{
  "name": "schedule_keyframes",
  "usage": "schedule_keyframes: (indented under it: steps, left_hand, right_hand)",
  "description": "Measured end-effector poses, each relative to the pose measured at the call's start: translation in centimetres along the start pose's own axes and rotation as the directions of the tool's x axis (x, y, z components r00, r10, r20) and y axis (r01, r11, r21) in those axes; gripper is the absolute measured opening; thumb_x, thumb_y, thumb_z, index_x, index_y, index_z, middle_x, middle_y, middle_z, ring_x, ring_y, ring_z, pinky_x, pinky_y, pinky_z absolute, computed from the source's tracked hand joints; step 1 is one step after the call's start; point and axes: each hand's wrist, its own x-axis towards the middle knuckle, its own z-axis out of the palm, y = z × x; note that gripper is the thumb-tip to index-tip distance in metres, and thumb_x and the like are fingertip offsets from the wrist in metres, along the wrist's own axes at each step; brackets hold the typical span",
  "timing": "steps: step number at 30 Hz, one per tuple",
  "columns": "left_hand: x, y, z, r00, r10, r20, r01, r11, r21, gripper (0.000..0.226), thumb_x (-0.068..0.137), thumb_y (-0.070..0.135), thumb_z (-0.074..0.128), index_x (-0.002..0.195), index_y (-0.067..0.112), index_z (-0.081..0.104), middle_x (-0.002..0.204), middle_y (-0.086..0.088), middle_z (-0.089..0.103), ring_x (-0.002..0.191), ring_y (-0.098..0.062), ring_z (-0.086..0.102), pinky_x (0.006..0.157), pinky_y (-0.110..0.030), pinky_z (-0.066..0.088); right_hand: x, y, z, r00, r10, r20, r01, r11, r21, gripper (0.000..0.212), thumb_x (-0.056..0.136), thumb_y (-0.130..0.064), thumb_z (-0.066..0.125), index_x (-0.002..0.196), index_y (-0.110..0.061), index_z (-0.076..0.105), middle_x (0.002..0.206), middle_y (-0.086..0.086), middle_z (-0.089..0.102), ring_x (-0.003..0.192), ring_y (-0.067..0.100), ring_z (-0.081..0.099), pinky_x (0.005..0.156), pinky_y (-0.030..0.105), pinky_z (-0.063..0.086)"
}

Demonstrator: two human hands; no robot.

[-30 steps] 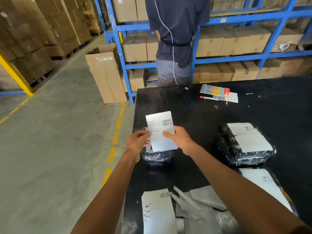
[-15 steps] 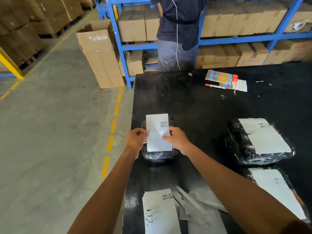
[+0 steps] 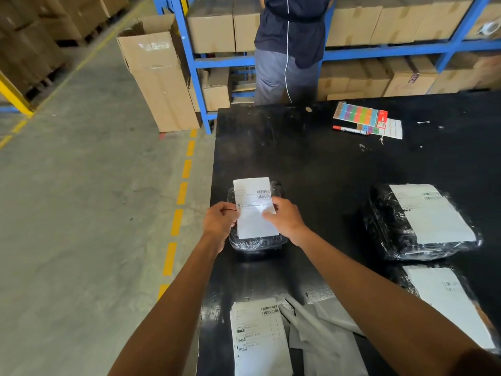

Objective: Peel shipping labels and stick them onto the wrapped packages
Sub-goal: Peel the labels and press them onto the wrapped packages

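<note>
Label: the shipping label sits over the small wrapped package near the left edge of the black table; I can't tell whether it touches the wrap yet.
Left hand: my left hand pinches the label's left edge, fingers curled in around it.
Right hand: my right hand pinches the right edge about midway down, thumb on the printed face.
Label handling: I judge it very light and floppy, a thin sheet that curls or folds onto itself if I let one side go; the back is presumably sticky, so it grabs wherever it lands first.
Where to hold: I keep to the two long edges, opposite each other, so it stays taut and flat.
Package handling: the stretch wrap looks glossy and wrinkled, probably slick and slightly soft; I expect bubbles unless I smooth from one end.
Other parcels: two labelled packages lie to the right, well apart.
Near edge: another label sheet and what look like spent backing strips.
</note>
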Motion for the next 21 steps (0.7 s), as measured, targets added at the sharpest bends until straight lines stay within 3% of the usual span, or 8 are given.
schedule_keyframes:
  steps: [3, 7, 11, 13, 16, 21]
  left_hand:
    - [-0.2, -0.1, 0.2, 1.000, 0.002, 0.014, -0.002, 1.000, 0.017, 0.021, 0.080, -0.008, 0.070, 0.097, 0.003, 0.064, 0.086, -0.007, 0.067, 0.076, -0.017, 0.061, 0.064, -0.021, 0.050]
    - [-0.4, -0.4, 0.2, 1.000, 0.028, 0.005, -0.028, 1.000, 0.004, 0.026, 0.076, -0.013, 0.070, 0.093, 0.005, 0.062, 0.086, -0.008, 0.066, 0.079, -0.019, 0.062, 0.065, -0.022, 0.054]
    - [-0.5, -0.7, 0.4, 0.999, 0.053, -0.006, -0.052, 0.999, 0.007, 0.026, 0.077, -0.011, 0.072, 0.096, 0.005, 0.063, 0.086, -0.008, 0.065, 0.077, -0.017, 0.061, 0.064, -0.019, 0.054]
    - [-0.5, -1.0, 0.4, 0.998, 0.065, -0.011, -0.065, 0.998, 0.010, 0.027, 0.076, -0.010, 0.072, 0.095, 0.006, 0.063, 0.085, -0.007, 0.065, 0.077, -0.017, 0.061, 0.065, -0.022, 0.055]
    - [-0.6, -1.3, 0.5, 0.996, 0.084, -0.018, -0.084, 0.996, 0.029, 0.029, 0.076, -0.009, 0.072, 0.097, 0.008, 0.063, 0.089, -0.007, 0.067, 0.080, -0.018, 0.062, 0.065, -0.023, 0.056]
    - [-1.2, -1.2, 1.2, 0.988, 0.154, -0.029, -0.145, 0.968, 0.204, 0.041, 0.080, 0.002, 0.075, 0.116, 0.011, 0.056, 0.109, -0.007, 0.064, 0.088, -0.017, 0.061, 0.082, -0.031, 0.060]
  right_hand:
    - [-0.2, 0.2, 0.4, 0.999, -0.035, -0.017, 0.034, 0.999, -0.029, 0.037, 0.089, -0.020, 0.060, 0.126, -0.020, 0.065, 0.122, 0.002, 0.069, 0.103, 0.024, 0.065, 0.090, 0.040, 0.055]
    - [-0.1, 0.5, 0.9, 0.995, -0.045, -0.086, 0.043, 0.999, -0.034, 0.032, 0.089, -0.019, 0.064, 0.121, -0.012, 0.066, 0.125, 0.004, 0.053, 0.105, 0.016, 0.055, 0.088, 0.025, 0.048]
    - [-0.2, 0.7, 1.0, 0.993, -0.058, -0.105, 0.053, 0.997, -0.050, 0.027, 0.089, -0.019, 0.066, 0.114, -0.007, 0.066, 0.110, -0.001, 0.044, 0.094, 0.016, 0.053, 0.078, 0.022, 0.045]
    - [-0.3, 0.6, 1.2, 0.988, -0.077, -0.135, 0.072, 0.997, -0.037, 0.031, 0.089, -0.020, 0.066, 0.118, -0.010, 0.063, 0.109, -0.003, 0.043, 0.097, 0.017, 0.056, 0.074, 0.020, 0.043]
    - [-0.1, 0.2, 1.0, 0.973, -0.056, -0.223, 0.068, 0.997, 0.043, 0.040, 0.089, -0.022, 0.067, 0.128, -0.022, 0.058, 0.116, 0.001, 0.045, 0.101, 0.015, 0.056, 0.084, 0.023, 0.049]
    - [1.0, 0.0, 0.3, 0.972, -0.019, -0.233, 0.031, 0.998, 0.049, 0.026, 0.092, -0.027, 0.066, 0.116, -0.016, 0.065, 0.121, 0.007, 0.049, 0.103, 0.019, 0.057, 0.082, 0.021, 0.045]
